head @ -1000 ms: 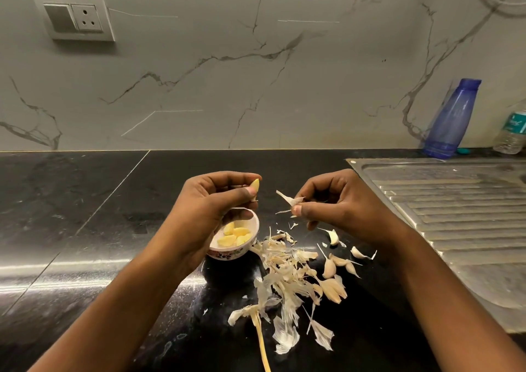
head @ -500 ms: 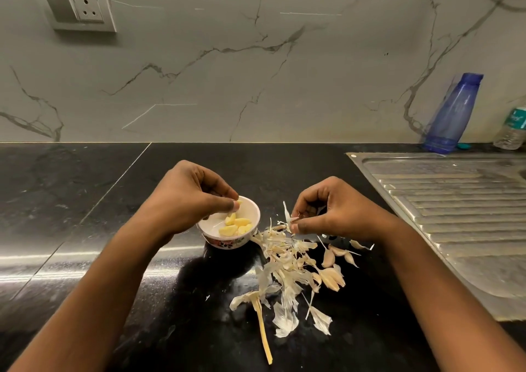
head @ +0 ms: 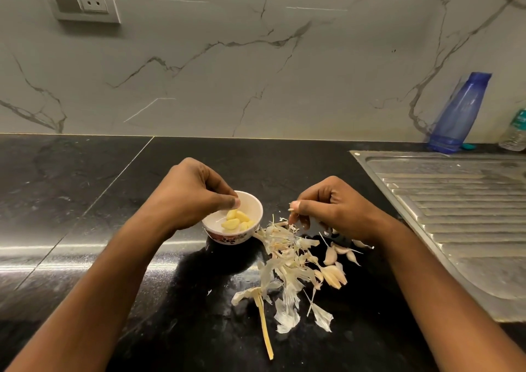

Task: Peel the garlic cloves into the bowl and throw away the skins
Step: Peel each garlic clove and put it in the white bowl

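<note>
The left hand (head: 193,195) is pinching over the bowl (head: 250,230) to drop a peeled clove (head: 232,213), while the right hand (head: 333,209) is curling narrowly, shedding skin onto the skins (head: 284,255) piled on the desk (head: 85,200).

Dim warm light, glare streaks on black counter (head: 85,246), sharp centre, wide-angle bending at edges

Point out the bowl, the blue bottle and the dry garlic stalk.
bowl (head: 227,238): head view, its patterned outer wall.
blue bottle (head: 458,115): head view, middle of its body.
dry garlic stalk (head: 264,326): head view, midway along the stem.
</note>
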